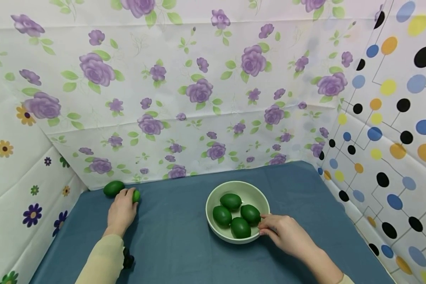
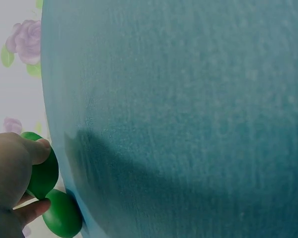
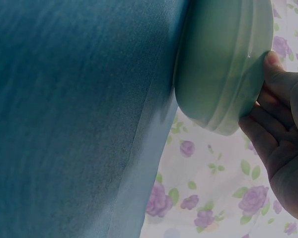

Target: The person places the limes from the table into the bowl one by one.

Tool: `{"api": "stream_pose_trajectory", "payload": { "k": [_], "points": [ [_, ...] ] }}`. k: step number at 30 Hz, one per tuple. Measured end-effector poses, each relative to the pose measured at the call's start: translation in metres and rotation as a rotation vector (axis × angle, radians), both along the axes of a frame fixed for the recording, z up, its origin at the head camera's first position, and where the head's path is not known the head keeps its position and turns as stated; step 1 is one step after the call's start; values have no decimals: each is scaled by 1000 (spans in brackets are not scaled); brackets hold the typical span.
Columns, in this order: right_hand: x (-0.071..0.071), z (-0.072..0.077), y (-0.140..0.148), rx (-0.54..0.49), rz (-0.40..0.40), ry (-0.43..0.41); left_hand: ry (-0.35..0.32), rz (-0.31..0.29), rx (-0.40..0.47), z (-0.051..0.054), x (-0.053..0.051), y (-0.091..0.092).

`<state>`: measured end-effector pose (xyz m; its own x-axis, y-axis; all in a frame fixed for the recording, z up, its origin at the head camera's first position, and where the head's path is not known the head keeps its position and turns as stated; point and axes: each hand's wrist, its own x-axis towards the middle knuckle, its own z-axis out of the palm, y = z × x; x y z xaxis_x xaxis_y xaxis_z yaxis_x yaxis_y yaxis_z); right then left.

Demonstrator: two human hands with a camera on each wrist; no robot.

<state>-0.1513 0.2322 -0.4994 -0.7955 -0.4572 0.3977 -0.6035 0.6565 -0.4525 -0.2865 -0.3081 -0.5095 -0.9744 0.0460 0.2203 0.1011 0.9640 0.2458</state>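
My left hand is at the far left of the table, thumb and fingers pinching a green lime. In the left wrist view that lime shows between thumb and fingers, partly covered by the hand. A second lime lies just beside it, against the back wall. Right of the table's middle stands a pale green bowl with several dark green limes inside. My right hand holds the bowl's right rim, thumb on the rim and fingers against the outer side in the right wrist view.
Blue cloth covers the table. A flowered sheet hangs along the back edge, a dotted sheet stands on the right, and a daisy-print sheet on the left. A dark object sits at the left wrist.
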Motion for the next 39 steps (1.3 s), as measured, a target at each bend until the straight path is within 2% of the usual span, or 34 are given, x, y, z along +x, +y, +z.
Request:
{"api": "stream_pose_trajectory", "payload": {
  "k": [12, 22, 28, 34, 39],
  "points": [
    [0, -1, 0, -2, 3, 5, 15, -6, 5, -1, 4, 0],
    [-1, -2, 0, -3, 8, 4, -1, 2, 13, -1, 6, 0],
    [0, -2, 0, 5, 0, -2, 7, 1, 43, 0, 5, 2],
    [0, -1, -1, 2, 5, 5, 16, -15, 111, 3, 7, 13],
    [0, 0, -1, -2, 5, 5, 47, -67, 153, 5, 11, 31]
  ]
}}
